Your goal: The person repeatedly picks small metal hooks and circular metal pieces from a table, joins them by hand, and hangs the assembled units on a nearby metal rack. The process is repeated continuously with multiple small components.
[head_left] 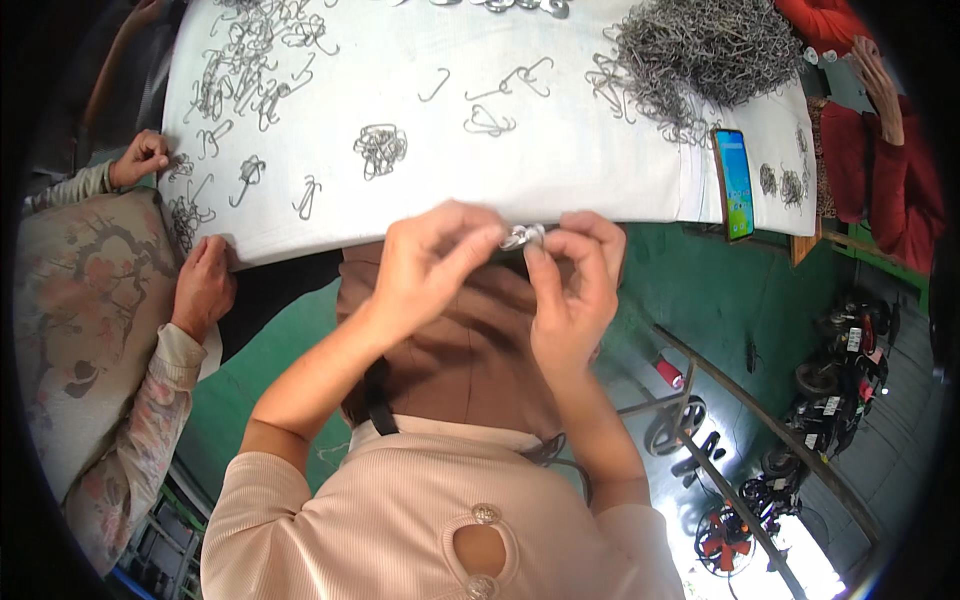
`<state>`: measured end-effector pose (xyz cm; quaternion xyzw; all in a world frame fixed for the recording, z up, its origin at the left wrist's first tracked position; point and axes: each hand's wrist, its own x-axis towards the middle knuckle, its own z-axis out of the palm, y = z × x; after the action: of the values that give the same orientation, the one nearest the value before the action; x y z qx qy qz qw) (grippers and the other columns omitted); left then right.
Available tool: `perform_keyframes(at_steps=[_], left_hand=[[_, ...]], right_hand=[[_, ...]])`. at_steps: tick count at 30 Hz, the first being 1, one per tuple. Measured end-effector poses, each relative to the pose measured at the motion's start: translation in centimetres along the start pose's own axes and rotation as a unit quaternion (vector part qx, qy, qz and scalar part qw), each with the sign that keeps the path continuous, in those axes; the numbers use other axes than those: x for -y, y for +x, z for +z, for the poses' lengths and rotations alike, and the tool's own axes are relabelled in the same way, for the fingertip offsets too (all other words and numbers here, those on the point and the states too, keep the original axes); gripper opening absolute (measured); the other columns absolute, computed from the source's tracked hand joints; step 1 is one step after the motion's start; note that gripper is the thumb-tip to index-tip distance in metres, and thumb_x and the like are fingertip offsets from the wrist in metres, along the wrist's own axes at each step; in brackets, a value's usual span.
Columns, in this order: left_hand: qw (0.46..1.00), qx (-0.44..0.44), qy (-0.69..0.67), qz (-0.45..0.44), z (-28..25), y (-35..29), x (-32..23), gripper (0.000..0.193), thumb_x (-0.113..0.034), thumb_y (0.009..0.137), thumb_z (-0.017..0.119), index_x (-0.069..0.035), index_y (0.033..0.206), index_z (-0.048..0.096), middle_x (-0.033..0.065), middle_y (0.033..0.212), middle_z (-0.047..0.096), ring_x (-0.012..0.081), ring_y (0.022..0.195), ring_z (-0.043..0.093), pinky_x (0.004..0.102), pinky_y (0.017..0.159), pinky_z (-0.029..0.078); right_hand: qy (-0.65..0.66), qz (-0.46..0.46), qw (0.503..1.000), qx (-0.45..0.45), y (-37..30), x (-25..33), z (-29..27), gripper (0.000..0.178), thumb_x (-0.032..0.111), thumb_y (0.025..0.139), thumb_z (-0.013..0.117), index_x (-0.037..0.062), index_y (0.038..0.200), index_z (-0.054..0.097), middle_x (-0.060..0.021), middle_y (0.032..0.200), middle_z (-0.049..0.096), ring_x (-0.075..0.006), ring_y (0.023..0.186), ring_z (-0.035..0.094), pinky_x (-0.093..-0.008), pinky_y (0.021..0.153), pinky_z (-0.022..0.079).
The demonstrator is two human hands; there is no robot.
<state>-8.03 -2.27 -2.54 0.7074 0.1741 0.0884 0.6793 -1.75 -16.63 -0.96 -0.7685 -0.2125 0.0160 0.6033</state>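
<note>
At the table's near edge, my left hand point(440, 258) and my right hand point(580, 275) meet over my lap. Both pinch a small shiny silver metal piece point(522, 237) between thumb and fingers. Its exact shape is partly covered by my fingertips. Beyond my hands, a small cluster of wire hooks point(381, 151) lies on the white-covered table point(580, 175). A few loose wire hooks point(489, 121) rest farther to the right, and a single wire hook point(434, 85) lies behind them.
A large heap of wire hooks point(705, 50) occupies the far right, with scattered hooks point(265, 60) at the far left. A phone point(735, 185) sits by the right edge. Co-workers' hands point(205, 285) are at the left; another person's hand point(878, 85) is at the right.
</note>
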Motion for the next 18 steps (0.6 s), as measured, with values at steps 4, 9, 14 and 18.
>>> perform_keyframes(at_steps=[4,9,14,18], left_hand=[[0.956,-0.108,0.213,0.171,-3.0,10.3,-0.2,0.022,-0.022,0.088,0.063,-0.006,0.101,0.071,0.0119,0.097,0.071,0.0216,0.076,0.067,0.0314,0.071,0.052],[0.869,-0.189,0.439,0.130,-5.5,24.9,2.6,0.028,-0.026,0.083,0.067,-0.001,0.095,0.072,0.0172,0.090,0.070,0.0299,0.078,0.067,0.0367,0.073,0.052],[0.870,-0.221,0.436,0.069,-5.5,31.4,5.4,0.024,-0.021,0.071,0.073,0.000,0.078,0.066,0.0153,0.069,0.067,0.0234,0.065,0.067,0.0362,0.062,0.052],[0.962,-0.151,0.227,0.028,-7.1,30.8,4.8,0.024,-0.023,0.071,0.073,-0.001,0.078,0.066,0.0141,0.070,0.067,0.0224,0.068,0.066,0.0358,0.061,0.052]], right_hand=[[-0.006,-0.049,0.999,-0.006,-0.2,0.1,-0.5,0.009,0.005,0.082,0.069,0.0027,0.088,0.063,-0.0119,0.105,0.050,-0.0224,0.094,0.051,-0.0314,0.080,0.045],[-0.033,-0.065,0.997,0.005,-0.1,0.3,-0.8,0.009,0.006,0.082,0.071,0.0034,0.087,0.063,-0.0104,0.104,0.050,-0.0229,0.096,0.050,-0.0317,0.081,0.044],[0.006,-0.040,0.999,0.008,-0.6,-0.1,-0.6,0.009,0.004,0.081,0.071,0.0035,0.086,0.063,-0.0091,0.102,0.051,-0.0223,0.095,0.049,-0.0313,0.080,0.044],[0.009,-0.049,0.999,0.012,-0.9,-0.7,-0.5,0.008,0.004,0.081,0.070,0.0034,0.085,0.063,-0.0085,0.101,0.052,-0.0221,0.093,0.049,-0.0314,0.078,0.043]])
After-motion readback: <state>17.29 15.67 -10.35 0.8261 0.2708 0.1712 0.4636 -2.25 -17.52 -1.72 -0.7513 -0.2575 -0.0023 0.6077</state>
